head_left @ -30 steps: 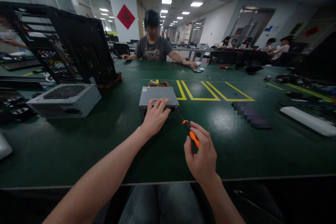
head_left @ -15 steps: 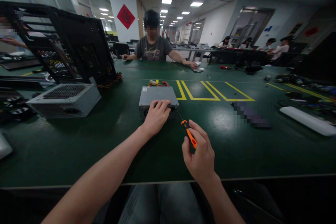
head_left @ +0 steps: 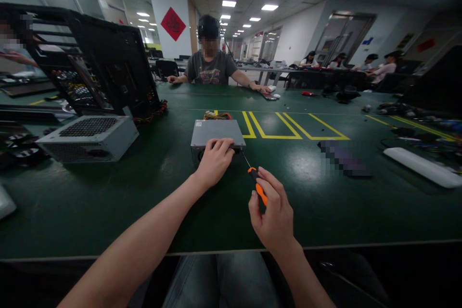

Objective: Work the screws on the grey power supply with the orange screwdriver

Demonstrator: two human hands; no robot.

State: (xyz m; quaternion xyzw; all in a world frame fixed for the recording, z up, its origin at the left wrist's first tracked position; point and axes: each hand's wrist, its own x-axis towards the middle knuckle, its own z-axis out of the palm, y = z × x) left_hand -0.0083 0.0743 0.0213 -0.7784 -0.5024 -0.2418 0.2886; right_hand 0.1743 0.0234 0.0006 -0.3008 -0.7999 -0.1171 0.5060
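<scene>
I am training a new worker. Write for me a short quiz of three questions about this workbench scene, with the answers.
1. True or false: the left hand rests on the grey metal box.
2. What does the right hand hold? A. pliers; B. a screwdriver with an orange handle; C. a cable.
3. Fill in: seen from the wearer, the black computer case stands to the ____ of the grey metal box.
Key: 1 true; 2 B; 3 left.
</scene>
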